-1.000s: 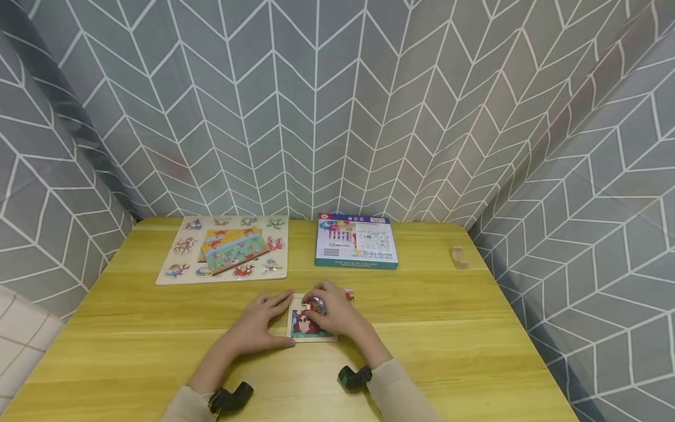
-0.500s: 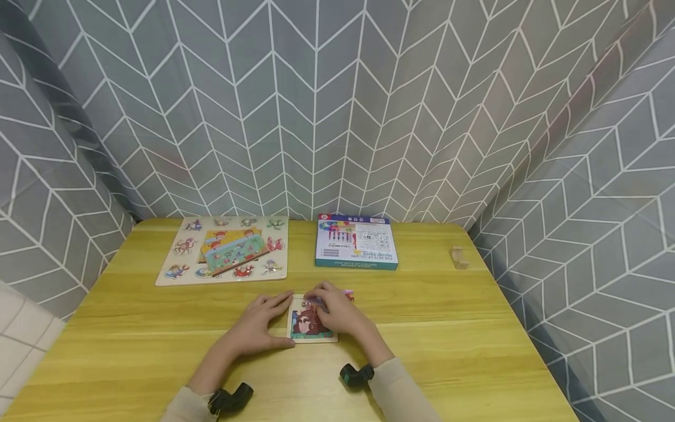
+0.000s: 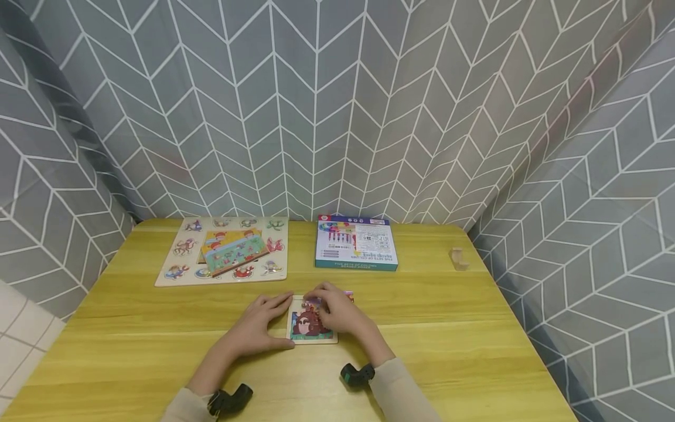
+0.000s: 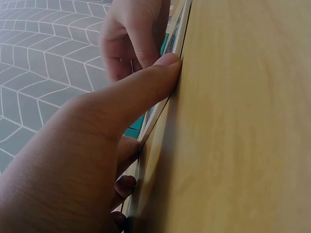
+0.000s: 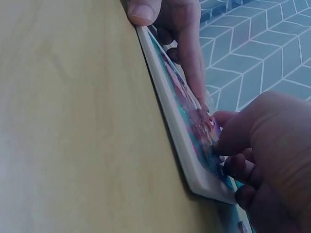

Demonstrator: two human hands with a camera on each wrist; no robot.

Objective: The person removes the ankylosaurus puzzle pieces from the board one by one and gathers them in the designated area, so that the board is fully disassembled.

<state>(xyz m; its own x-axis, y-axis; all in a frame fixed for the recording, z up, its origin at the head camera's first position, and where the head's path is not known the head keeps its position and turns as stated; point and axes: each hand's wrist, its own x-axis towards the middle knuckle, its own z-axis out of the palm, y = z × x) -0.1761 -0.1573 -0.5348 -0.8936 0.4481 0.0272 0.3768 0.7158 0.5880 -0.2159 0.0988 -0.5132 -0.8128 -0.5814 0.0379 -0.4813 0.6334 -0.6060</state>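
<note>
A small jigsaw puzzle board [image 3: 316, 341] with a pale wooden frame lies in front of the person; its picture shows a brown-haired figure. The left hand [image 3: 256, 324] rests along the board's left side, thumb at the near corner and fingertips at the far corner. Over the upper right of the picture, the right hand [image 3: 340, 312] pinches a purplish puzzle piece [image 5: 214, 124] between thumb and forefinger, close against the picture. Its fingers partly hide the piece. Just beyond that hand lies another loose puzzle piece [image 3: 349, 295], mostly covered.
At the back left, a large puzzle board [image 3: 171, 275] with sea-creature pieces bears two illustrated boards, the green one [image 3: 237, 255] on top. A flat printed box [image 3: 356, 243] lies at the back middle. Toward the right edge sits a small wooden holder [image 3: 459, 258].
The right hand's fingertips have shifted slightly right and turned the piece, so more of the brown-haired picture shows. The left hand has stayed in place.
</note>
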